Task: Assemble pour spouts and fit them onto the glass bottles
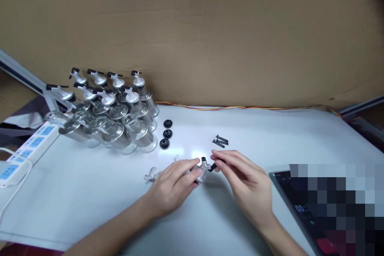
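Note:
Near the front middle of the table, my left hand [177, 184] is closed around the side of a silver pourer cap [203, 172] with a black tip. My right hand [243, 180] pinches a small black lever [213, 167] and brings its end against the cap's side arm. Another silver pourer cap [153, 174] lies left of my left hand, and a further pale piece behind that hand is partly hidden. Beyond my right hand lie several loose black levers [221, 141]. Three round black stoppers [166, 133] form a row to the left of them.
Glass bottles [112, 128] stand grouped at the left, several topped with silver pourer caps and black levers. A white power strip [30, 148] runs along the left edge. A tablet [295, 204], partly pixelated, lies at the right. Thin coloured wires [210, 108] follow the cardboard backdrop [210, 40].

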The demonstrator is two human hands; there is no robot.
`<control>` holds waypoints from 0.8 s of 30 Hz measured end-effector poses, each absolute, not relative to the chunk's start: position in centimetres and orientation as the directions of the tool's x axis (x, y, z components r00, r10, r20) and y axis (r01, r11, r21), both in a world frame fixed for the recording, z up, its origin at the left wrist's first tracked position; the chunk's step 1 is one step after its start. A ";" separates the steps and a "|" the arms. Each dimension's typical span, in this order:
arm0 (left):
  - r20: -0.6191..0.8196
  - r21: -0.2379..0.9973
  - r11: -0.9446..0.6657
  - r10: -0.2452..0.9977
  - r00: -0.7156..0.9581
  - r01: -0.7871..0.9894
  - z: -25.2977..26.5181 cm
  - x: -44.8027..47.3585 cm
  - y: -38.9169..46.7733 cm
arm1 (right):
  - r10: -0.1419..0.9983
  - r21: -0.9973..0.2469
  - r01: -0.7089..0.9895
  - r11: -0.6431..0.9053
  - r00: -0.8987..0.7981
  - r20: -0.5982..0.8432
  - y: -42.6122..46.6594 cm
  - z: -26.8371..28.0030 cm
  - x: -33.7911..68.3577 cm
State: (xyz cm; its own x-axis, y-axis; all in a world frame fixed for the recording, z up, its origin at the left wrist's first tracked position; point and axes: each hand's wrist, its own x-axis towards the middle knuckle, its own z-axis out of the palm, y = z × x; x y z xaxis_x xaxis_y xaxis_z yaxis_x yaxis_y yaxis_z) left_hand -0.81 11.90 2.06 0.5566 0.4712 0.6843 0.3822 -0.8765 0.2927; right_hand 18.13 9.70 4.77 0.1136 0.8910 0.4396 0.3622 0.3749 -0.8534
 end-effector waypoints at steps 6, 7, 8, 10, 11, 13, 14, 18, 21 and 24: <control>0.747 0.338 -0.896 0.441 0.497 0.287 1.8 -0.5 12.4 | 0.895 -0.920 0.206 0.334 0.238 0.378 9.9 4.8 18.7; 0.745 0.343 -0.894 0.446 0.496 0.289 1.8 -0.5 12.5 | 0.885 -0.914 0.210 0.348 0.249 0.394 10.1 4.9 18.8; 0.741 0.343 -0.892 0.450 0.499 0.295 1.8 -0.5 12.5 | 0.874 -0.906 0.217 0.364 0.257 0.413 10.2 4.9 19.0; 0.731 0.335 -0.890 0.452 0.511 0.309 1.8 -0.5 12.5 | 0.854 -0.892 0.219 0.395 0.270 0.444 10.4 5.1 19.1; 0.726 0.329 -0.890 0.451 0.518 0.314 1.9 -0.5 12.5 | 0.849 -0.892 0.212 0.399 0.282 0.447 10.4 5.1 19.2; 0.726 0.316 -0.894 0.444 0.525 0.318 1.9 -0.4 12.4 | 0.856 -0.905 0.191 0.381 0.298 0.423 10.4 5.1 19.2; 0.728 0.307 -0.897 0.437 0.528 0.319 1.9 -0.3 12.3 | 0.863 -0.911 0.184 0.369 0.295 0.410 10.3 5.1 19.2; 0.735 0.273 -0.902 0.420 0.532 0.334 1.8 -0.2 12.1 | 0.888 -0.914 0.206 0.349 0.240 0.393 10.0 5.1 19.1; 0.731 0.247 -0.903 0.412 0.544 0.351 1.7 -0.4 12.1 | 0.896 -0.907 0.239 0.346 0.201 0.395 9.9 5.3 19.2; 0.733 0.210 -0.908 0.392 0.556 0.364 1.7 -0.7 12.1 | 0.902 -0.896 0.278 0.347 0.162 0.400 9.8 5.7 19.1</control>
